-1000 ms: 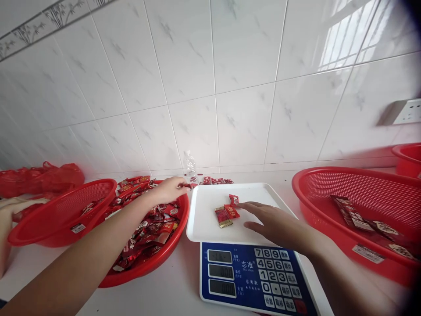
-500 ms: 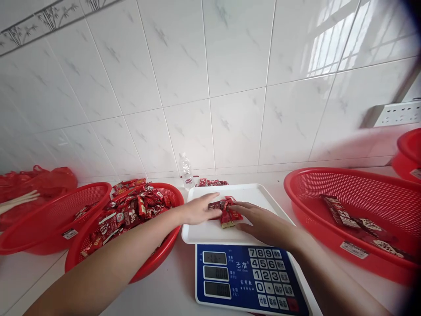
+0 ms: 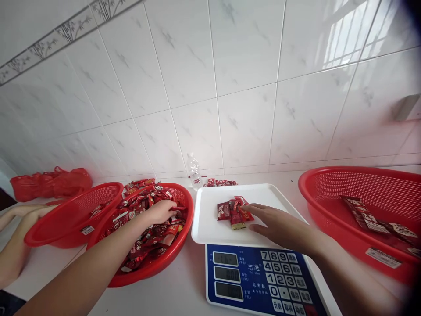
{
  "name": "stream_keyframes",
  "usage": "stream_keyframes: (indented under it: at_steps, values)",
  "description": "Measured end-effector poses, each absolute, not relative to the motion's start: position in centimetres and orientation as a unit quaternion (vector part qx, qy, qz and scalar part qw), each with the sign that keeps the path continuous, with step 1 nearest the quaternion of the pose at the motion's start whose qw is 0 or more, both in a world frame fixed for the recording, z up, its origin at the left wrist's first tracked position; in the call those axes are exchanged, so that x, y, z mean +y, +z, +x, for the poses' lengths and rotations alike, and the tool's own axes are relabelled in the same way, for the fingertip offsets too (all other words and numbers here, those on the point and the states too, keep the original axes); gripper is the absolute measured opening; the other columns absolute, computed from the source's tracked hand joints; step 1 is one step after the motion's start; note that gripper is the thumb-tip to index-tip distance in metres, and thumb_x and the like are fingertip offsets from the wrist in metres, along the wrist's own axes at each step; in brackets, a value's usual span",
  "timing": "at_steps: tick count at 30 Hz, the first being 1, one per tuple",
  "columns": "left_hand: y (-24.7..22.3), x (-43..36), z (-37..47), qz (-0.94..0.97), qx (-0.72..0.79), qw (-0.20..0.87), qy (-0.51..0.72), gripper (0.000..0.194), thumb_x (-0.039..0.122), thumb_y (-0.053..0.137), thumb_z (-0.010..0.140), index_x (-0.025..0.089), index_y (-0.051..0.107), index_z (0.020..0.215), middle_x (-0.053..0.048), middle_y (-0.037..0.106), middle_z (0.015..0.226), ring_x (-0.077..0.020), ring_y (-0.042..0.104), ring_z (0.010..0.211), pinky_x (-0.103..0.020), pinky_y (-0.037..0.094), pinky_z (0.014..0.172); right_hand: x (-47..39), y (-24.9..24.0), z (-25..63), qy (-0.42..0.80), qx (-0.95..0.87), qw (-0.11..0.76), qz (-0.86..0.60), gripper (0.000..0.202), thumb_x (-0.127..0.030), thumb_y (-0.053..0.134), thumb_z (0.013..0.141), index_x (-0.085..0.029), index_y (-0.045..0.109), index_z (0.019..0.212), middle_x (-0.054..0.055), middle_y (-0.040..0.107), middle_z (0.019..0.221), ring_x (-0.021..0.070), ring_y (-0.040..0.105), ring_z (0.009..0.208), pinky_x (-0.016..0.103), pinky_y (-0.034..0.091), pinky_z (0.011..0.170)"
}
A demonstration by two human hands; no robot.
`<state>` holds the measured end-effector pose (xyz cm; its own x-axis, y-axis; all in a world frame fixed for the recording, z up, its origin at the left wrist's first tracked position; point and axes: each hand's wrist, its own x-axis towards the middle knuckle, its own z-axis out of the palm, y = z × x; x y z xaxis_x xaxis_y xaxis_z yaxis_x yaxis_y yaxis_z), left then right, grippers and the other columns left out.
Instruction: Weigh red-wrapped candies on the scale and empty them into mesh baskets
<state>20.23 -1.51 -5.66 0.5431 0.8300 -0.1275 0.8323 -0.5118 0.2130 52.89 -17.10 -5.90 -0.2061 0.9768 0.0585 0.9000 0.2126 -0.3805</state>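
Note:
My left hand (image 3: 162, 211) reaches into the red basket (image 3: 188, 219) full of red snack packets (image 3: 141, 248); its fingers are curled down among the packets, and what they hold, if anything, is hidden. On the white tray (image 3: 205, 228) of the blue scale (image 3: 259, 281) lies a small pile of red packets (image 3: 235, 213). My right hand (image 3: 276, 221) rests over the right side of that pile, fingers and thumb apart, fingertips at the packets.
A red basket (image 3: 351, 237) with a few packets stands at the right. Another red basket (image 3: 42, 235) is at the left, with another person's arms (image 3: 16, 245) beside it. Behind are a plastic bottle (image 3: 194, 172), more packets (image 3: 221, 182) and red bags (image 3: 52, 184).
My left hand has left the tray and moved left into the full basket. My right hand stays over the packets on the tray. The view has shifted left, and another person's arms now show.

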Motion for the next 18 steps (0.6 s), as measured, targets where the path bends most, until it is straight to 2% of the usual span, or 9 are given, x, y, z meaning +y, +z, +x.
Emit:
stream_keyframes:
  at_steps: [3, 8, 10, 12, 15, 18]
  values:
    - [-5.0, -1.2, 20.2, 0.859, 0.497, 0.123, 0.021, 0.019, 0.036, 0.051, 0.079, 0.020, 0.061, 0.078, -0.002, 0.066, 0.079, -0.0204, 0.061, 0.078, -0.028, 0.044, 0.072, -17.2, -5.9, 52.9, 0.129, -0.765, 0.148, -0.614, 0.049, -0.038, 0.042, 0.085, -0.022, 0.047, 0.131, 0.008, 0.052, 0.132, 0.0268, 0.051, 0.116, 0.043, 0.040, 0.096]
    - [-2.5, -1.9, 21.7, 0.850, 0.494, 0.134, 0.127, 0.029, 0.041, 0.044, 0.083, 0.019, 0.062, 0.088, -0.003, 0.067, 0.085, -0.0217, 0.061, 0.081, -0.030, 0.045, 0.074, -17.2, -5.9, 53.0, 0.126, -0.763, 0.148, -0.617, 0.050, -0.040, 0.041, 0.085, -0.021, 0.046, 0.131, 0.009, 0.053, 0.131, 0.0272, 0.051, 0.116, 0.042, 0.041, 0.095]
    - [-2.0, -2.9, 23.2, 0.858, 0.466, 0.168, 0.137, 0.035, 0.045, 0.041, 0.084, 0.019, 0.061, 0.096, -0.004, 0.068, 0.093, -0.0222, 0.061, 0.087, -0.031, 0.046, 0.077, -17.1, -5.9, 53.0, 0.128, -0.762, 0.144, -0.618, 0.051, -0.039, 0.041, 0.085, -0.021, 0.045, 0.132, 0.009, 0.052, 0.132, 0.0272, 0.050, 0.117, 0.041, 0.040, 0.096]
    - [-2.1, -4.2, 24.9, 0.873, 0.434, 0.189, 0.120, 0.043, 0.050, 0.044, 0.083, 0.018, 0.057, 0.110, -0.006, 0.064, 0.112, -0.0237, 0.058, 0.101, -0.032, 0.043, 0.087, -17.1, -5.8, 53.0, 0.130, -0.761, 0.140, -0.620, 0.052, -0.039, 0.041, 0.085, -0.021, 0.045, 0.133, 0.010, 0.051, 0.133, 0.0271, 0.049, 0.118, 0.041, 0.040, 0.096]
    - [-3.1, -6.1, 27.6, 0.904, 0.381, 0.190, 0.031, 0.064, 0.056, 0.048, 0.080, 0.019, 0.043, 0.131, -0.012, 0.039, 0.141, -0.0284, 0.034, 0.130, -0.039, 0.028, 0.105, -17.1, -5.7, 52.9, 0.127, -0.760, 0.141, -0.622, 0.052, -0.039, 0.042, 0.086, -0.020, 0.044, 0.134, 0.010, 0.051, 0.133, 0.0268, 0.050, 0.118, 0.042, 0.040, 0.096]
    - [-4.5, -7.3, 29.9, 0.920, 0.348, 0.173, -0.046, 0.074, 0.062, 0.043, 0.080, 0.021, 0.030, 0.140, -0.011, 0.020, 0.150, -0.0306, 0.008, 0.139, -0.053, 0.005, 0.110, -17.3, -5.6, 52.9, 0.126, -0.762, 0.150, -0.617, 0.052, -0.038, 0.042, 0.086, -0.020, 0.043, 0.134, 0.009, 0.052, 0.132, 0.0256, 0.049, 0.118, 0.040, 0.039, 0.097]
